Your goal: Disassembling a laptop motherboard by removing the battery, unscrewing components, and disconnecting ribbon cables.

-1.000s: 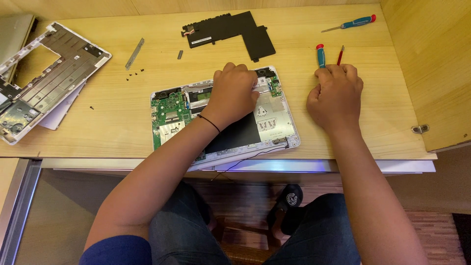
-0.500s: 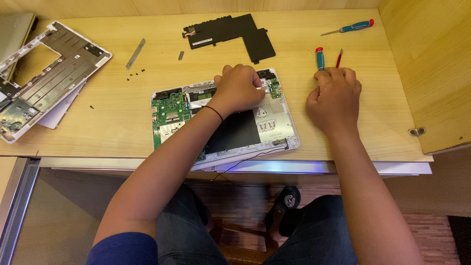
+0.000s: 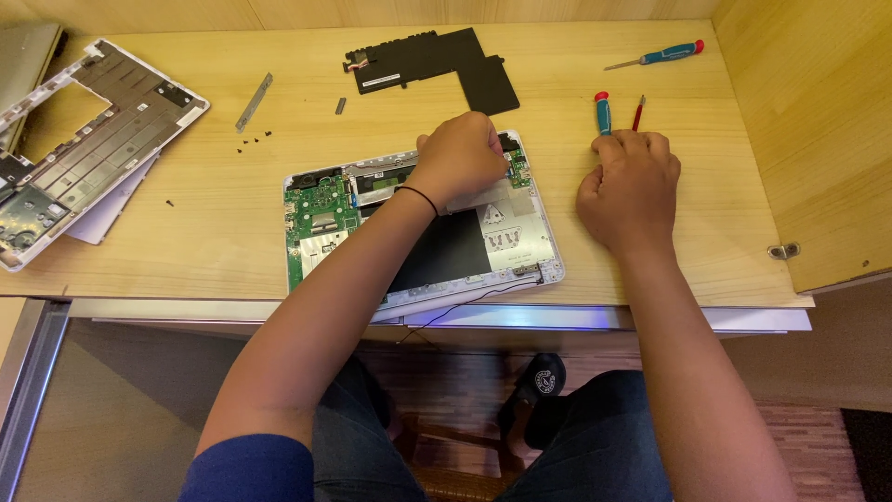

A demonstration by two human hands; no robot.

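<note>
Left hand (image 3: pixel 462 153) fisted on opened laptop base (image 3: pixel 418 223), grip contents unclear; right hand (image 3: pixel 630 191) curled, empty-looking, beside screwdriver (image 3: pixel 603 113).

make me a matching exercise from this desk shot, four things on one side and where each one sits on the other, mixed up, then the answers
Things
1. black L-shaped panel
2. opened laptop base
3. white keyboard frame
4. teal screwdriver with red tip

Places
A. far left of the desk, partly past its edge
B. back right of the desk, near the wooden side wall
C. back middle of the desk, beyond the left hand
D. front middle of the desk, under the left hand

Pairs: 1-C, 2-D, 3-A, 4-B
</note>
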